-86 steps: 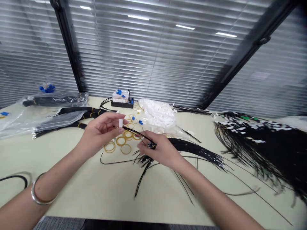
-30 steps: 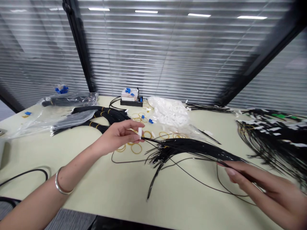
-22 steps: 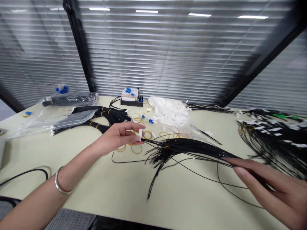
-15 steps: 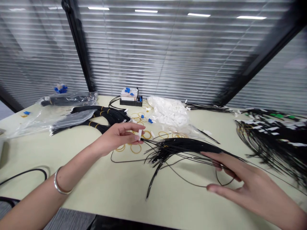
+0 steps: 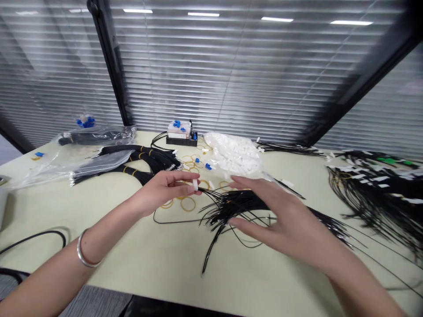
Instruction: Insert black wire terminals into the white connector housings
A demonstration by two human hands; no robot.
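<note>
My left hand (image 5: pixel 165 190) pinches a small white plastic sleeve (image 5: pixel 195 185) between thumb and fingers, and thin black cable ends run from it towards the right. A loose bundle of black cables (image 5: pixel 239 204) lies on the table. My right hand (image 5: pixel 277 220) hangs open over this bundle, fingers spread above it and thumb towards its near side. I cannot tell whether the palm touches the cables. A silver bangle (image 5: pixel 84 254) circles my left wrist.
Yellow rubber bands (image 5: pixel 188 204) lie beneath my left hand. Beyond are a bag of white parts (image 5: pixel 233 154), blue connectors (image 5: pixel 208 166) and a black tray (image 5: pixel 180 141). Cable bundles with yellow ties (image 5: pixel 142 160) lie left, another black bundle (image 5: pixel 373 193) right. Glass partitions with blinds stand behind.
My right hand has come left from the far end of the bundle and opened, releasing the cables. The bundle's tail has shifted. My left hand still pinches the sleeve, almost unmoved.
</note>
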